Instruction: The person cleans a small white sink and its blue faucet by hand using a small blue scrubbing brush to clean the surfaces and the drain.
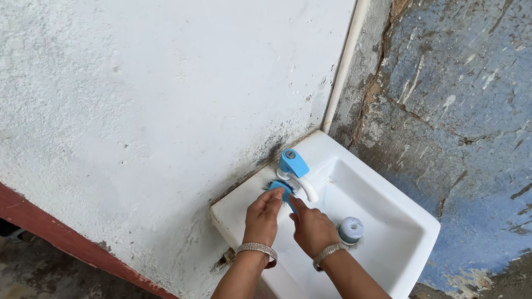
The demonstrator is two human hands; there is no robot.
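Note:
A white wall-mounted sink (401, 204) carries a white tap with a blue handle (294, 165). My left hand (263, 216) and my right hand (311, 229) meet at the base of the tap, both gripping a small blue brush (280, 190) whose dark bristles press on the sink's rim beside the tap. A silver bracelet sits on each wrist. Most of the brush is hidden by my fingers.
A small round container with a pale lid (351, 229) stands on the sink's near rim beside my right hand. A rough white wall (144, 83) is on the left, a peeling blue and grey wall (472, 102) on the right, and a white pipe (347, 54) runs down the corner.

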